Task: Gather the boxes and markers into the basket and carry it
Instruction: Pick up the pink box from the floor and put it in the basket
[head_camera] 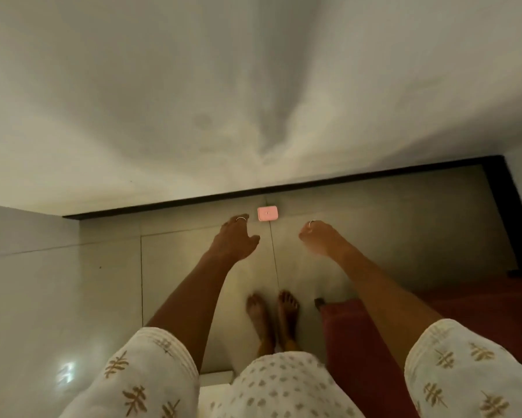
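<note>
— What's closest to you?

— My own clothes: white sleeves (151, 375) printed with tan sprigs, and the front of a white dotted garment (283, 387) at 6 o'clock. Just past that, my two bare feet (273, 318) stand side by side on the pale tiled floor (109, 285). At about 4 o'clock a dark red cushioned piece (359, 342) sits beside my right foot, with a small dark leg or corner poking out at its near edge; I can't quite tell which.

— And your hands?

— Both arms reach forward and down. My left hand (237, 236) sits at about 11 o'clock from my feet, fingers loosely spread and bent, thumb out to the side, holding nothing. My right hand (317, 235) is at 1 o'clock, a bit blurred, fingers loosely curled, also holding nothing. The two hands are apart, with a floor seam running between them. Each wears a thin ring.

— Where's the box?

— A small pink box (267, 213) lies flat on the floor at 12 o'clock, just beyond my left fingertips and not touched by either hand. It lies near a dark skirting strip (344, 181).

— Further out?

— Only the plain pale wall (253, 86) rising above that strip.
</note>
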